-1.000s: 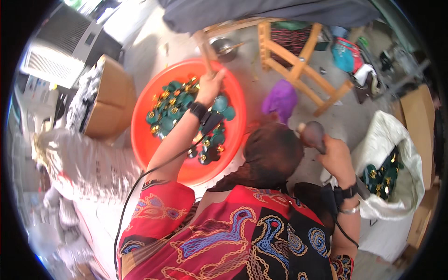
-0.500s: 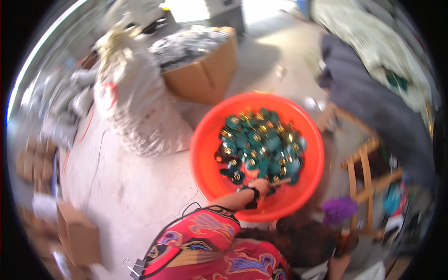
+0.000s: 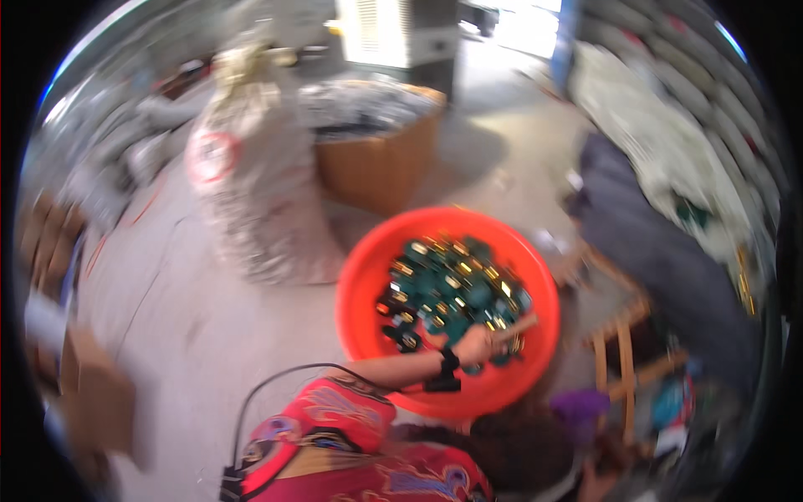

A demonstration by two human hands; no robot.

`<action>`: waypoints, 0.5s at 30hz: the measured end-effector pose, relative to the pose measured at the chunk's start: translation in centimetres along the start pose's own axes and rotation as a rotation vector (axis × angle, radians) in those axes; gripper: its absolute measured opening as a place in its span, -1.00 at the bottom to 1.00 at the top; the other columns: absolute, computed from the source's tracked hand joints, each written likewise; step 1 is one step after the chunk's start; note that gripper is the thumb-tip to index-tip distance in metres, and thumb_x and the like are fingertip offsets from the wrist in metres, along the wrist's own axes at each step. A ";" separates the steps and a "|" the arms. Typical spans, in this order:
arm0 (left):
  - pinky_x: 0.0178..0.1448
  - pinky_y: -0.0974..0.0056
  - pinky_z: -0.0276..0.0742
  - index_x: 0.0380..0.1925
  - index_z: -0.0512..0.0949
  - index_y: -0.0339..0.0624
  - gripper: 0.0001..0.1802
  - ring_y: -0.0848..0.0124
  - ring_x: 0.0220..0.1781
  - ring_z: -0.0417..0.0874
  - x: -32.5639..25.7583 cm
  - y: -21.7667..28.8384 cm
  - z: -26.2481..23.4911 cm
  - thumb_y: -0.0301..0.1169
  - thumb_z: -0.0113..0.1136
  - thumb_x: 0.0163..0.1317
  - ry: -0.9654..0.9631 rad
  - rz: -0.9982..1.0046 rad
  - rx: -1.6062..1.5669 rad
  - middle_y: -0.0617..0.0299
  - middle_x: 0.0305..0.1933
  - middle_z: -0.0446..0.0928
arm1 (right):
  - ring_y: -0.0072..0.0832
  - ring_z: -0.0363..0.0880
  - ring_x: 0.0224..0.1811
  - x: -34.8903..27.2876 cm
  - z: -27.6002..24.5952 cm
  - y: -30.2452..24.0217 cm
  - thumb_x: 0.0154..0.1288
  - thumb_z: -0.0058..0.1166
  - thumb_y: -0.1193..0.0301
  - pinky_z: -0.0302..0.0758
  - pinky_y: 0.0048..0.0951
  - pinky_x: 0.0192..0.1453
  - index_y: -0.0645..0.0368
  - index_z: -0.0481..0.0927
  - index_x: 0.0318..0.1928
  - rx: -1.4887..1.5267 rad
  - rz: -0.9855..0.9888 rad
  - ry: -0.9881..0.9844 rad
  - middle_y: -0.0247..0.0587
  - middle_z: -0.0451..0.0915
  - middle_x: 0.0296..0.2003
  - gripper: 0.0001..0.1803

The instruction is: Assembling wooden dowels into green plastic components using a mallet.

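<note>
Clasping stick (image 3: 517, 327) — left grip (image 3: 473, 345) closed

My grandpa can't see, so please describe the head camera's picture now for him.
A person's left hand holds what looks like a stick over a round red basin of green and gold pieces. Behind it stand a pale sack and a cardboard box; the view is blurred.

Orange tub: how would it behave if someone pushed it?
The tub would probably slide rather than tip, since it looks wide. The green pieces lie loose, so they would likely shift. Its smooth look suggests slightly flexible plastic.
</note>
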State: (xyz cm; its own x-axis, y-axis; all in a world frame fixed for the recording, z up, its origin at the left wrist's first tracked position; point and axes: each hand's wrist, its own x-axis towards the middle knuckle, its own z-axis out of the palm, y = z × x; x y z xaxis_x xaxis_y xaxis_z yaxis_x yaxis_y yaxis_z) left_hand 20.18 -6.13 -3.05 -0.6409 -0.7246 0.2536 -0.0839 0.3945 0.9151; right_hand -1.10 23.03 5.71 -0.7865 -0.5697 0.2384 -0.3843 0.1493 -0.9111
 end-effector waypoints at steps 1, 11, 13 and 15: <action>-0.32 0.37 0.50 0.13 0.41 0.02 -0.56 0.56 -0.48 0.51 1.8 0.3 0.6 -0.43 0.08 0.20 -0.025 0.127 0.014 0.18 -0.48 0.56 | -0.45 0.44 -0.06 2.1 -0.3 2.4 -0.01 0.21 0.41 0.34 -0.42 0.07 0.20 0.37 0.11 -0.119 -0.307 -0.115 -0.18 0.48 -0.10 -0.40; -0.12 0.40 0.51 -0.20 0.56 -0.24 -0.71 0.45 -0.24 0.62 8.2 10.7 11.7 -0.58 0.23 0.00 -0.596 0.435 -0.109 0.14 -0.24 0.61 | -0.60 0.45 -0.56 5.5 1.5 -3.0 0.14 0.14 0.47 0.38 -0.58 -0.58 0.20 0.34 -0.05 0.619 0.496 0.031 -0.27 0.51 -0.43 -0.62; -0.13 0.39 0.52 -0.20 0.56 -0.24 -0.71 0.43 -0.23 0.63 7.9 10.8 13.4 -0.58 0.22 -0.01 -0.639 0.465 -0.051 0.14 -0.26 0.62 | -0.60 0.44 -0.56 5.3 0.6 -1.9 0.13 0.14 0.46 0.37 -0.58 -0.58 0.20 0.34 -0.07 0.596 0.486 0.045 -0.28 0.51 -0.44 -0.63; -0.17 0.36 0.53 -0.19 0.57 -0.23 -0.71 0.42 -0.26 0.64 7.8 10.2 13.9 -0.59 0.20 0.01 -0.523 0.473 -0.129 0.13 -0.30 0.62 | -0.60 0.43 -0.59 5.2 0.2 -0.7 0.12 0.15 0.47 0.36 -0.58 -0.59 0.21 0.36 -0.10 0.546 0.515 0.034 -0.30 0.49 -0.48 -0.65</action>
State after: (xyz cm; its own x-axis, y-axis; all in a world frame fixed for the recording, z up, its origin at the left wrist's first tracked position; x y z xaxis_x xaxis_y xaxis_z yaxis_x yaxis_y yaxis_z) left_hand 3.77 0.10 3.85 -0.8710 -0.1135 0.4780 0.3633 0.5062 0.7822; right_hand -4.82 19.77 7.46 -0.8198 -0.5098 -0.2609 0.3241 -0.0373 -0.9453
